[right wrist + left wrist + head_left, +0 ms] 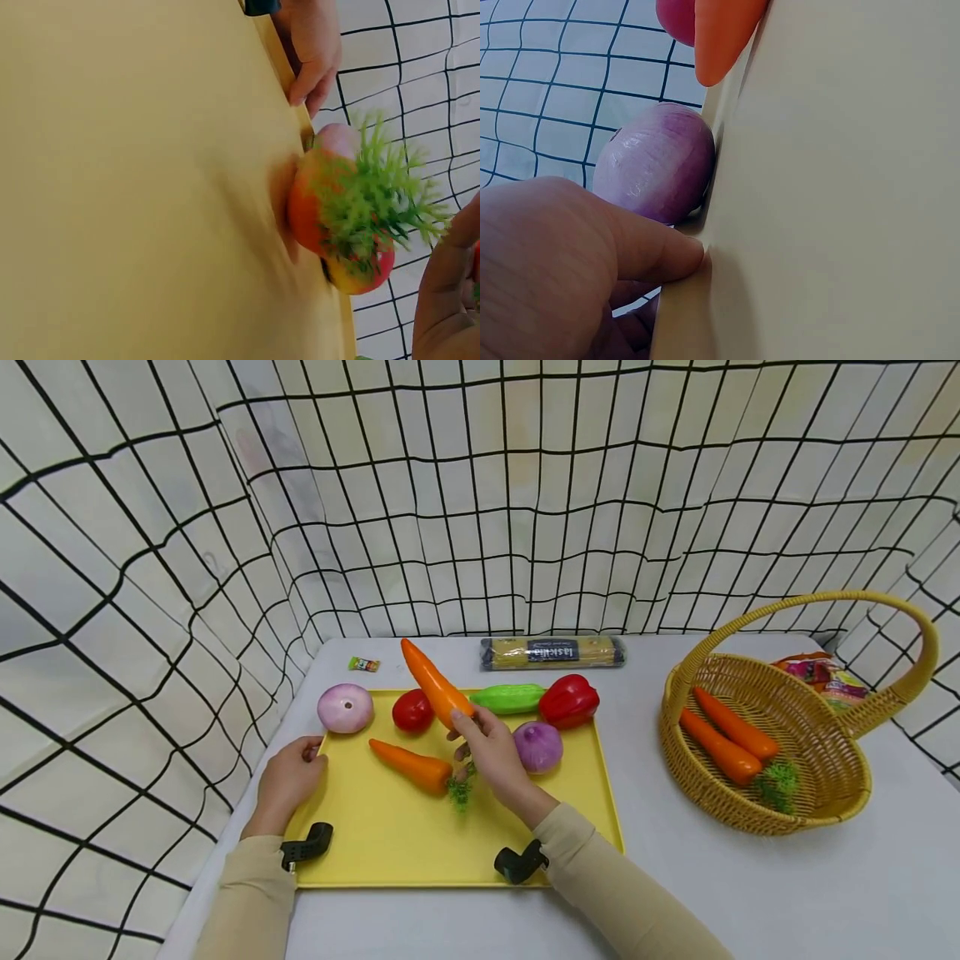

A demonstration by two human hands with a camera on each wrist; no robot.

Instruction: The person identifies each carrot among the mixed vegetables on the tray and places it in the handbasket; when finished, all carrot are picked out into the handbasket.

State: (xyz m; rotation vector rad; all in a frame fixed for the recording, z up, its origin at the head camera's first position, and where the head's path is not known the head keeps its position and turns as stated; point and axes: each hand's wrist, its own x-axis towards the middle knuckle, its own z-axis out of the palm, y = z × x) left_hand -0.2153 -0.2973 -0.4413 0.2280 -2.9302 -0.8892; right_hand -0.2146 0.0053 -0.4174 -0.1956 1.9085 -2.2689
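Observation:
My right hand holds an orange carrot by its thick end, raised over the yellow tray, tip pointing away to the left. At the tray's left rim, my left hand pinches the edge, thumb on top and fingers below in the left wrist view. A second carrot with a green leafy top lies on the tray under the right hand. Around it are a pale purple onion at the far left corner, a tomato, a long green vegetable, a red bell pepper and a darker purple onion.
A wicker basket with a tall handle stands right of the tray, carrots inside. Behind it lies a colourful packet. A pasta pack and a small wrapper lie beyond the tray, before black netting.

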